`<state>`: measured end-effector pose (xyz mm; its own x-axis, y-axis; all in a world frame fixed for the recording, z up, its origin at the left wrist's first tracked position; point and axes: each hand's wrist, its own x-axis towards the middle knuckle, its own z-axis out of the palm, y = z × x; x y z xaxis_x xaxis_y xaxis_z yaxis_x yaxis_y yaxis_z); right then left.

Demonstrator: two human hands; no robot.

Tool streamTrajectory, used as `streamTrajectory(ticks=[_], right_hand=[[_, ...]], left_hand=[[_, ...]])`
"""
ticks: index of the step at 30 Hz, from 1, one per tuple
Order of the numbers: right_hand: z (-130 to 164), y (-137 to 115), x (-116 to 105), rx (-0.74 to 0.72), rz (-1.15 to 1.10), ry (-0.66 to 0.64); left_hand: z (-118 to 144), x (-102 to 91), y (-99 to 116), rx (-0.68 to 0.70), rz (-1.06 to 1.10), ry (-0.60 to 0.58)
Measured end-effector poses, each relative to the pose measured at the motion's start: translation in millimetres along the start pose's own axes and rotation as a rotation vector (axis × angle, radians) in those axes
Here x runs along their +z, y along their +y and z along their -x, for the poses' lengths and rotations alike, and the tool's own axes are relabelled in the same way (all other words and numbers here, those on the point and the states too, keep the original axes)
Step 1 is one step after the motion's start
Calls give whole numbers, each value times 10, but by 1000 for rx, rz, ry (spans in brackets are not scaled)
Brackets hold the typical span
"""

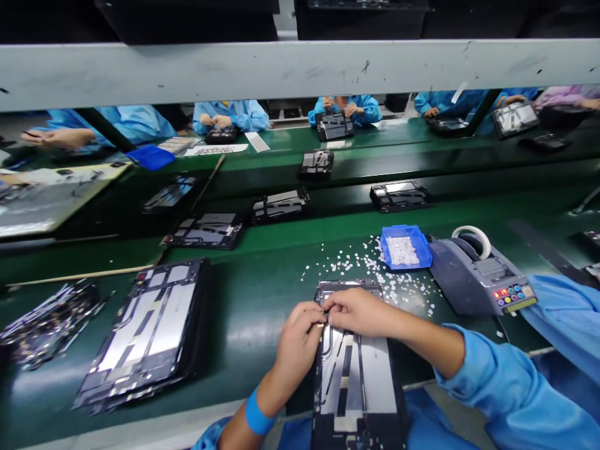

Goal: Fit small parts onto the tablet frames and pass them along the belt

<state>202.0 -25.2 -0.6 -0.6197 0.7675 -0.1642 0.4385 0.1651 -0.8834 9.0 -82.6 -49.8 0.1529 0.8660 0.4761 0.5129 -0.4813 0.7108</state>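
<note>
An opened tablet (370,375) with silver battery panels and black flex strips lies in front of me, its near end at the table's front edge. Both my hands meet over its upper left part. My left hand (296,340), a blue band on its wrist, is closed in a pinch at the tablet's left edge. From the right, my right hand (357,310) reaches across the tablet with its fingers pinched close to the left fingertips. A tiny dark piece shows between the fingertips, too small to name.
Stacked tablets (154,319) stand left, beside a pile of thin flex strips (51,322). Loose white bits surround a blue tray (407,265) near a tape dispenser (478,275). More tablets (281,205) lie further back, where co-workers sit. An overhead shelf (300,72) spans the view.
</note>
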Motion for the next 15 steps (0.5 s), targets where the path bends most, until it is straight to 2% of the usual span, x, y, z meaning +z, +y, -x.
streamTrajectory(ticks=[2,4,6,9,11,13,15], right_hand=[[31,96,142,105,-118,71],[6,140,230,141,-167,147],[-12,135,264,89,-172,211],[10,103,262,-85,-81,312],[33,106,257,-160,5,399],[43,132,259,-124,3,457],[39,164,266,-20,-81,456]], left_hand=[[-19,28,3,-29,46,-7],[-26,48,7,-94,62,-14],[-26,65,9,-219,66,1],[-38,87,18,-413,105,29],[-57,96,38,-475,158,18],[-76,93,71,-498,221,-11],[-89,80,109,-511,259,-39]])
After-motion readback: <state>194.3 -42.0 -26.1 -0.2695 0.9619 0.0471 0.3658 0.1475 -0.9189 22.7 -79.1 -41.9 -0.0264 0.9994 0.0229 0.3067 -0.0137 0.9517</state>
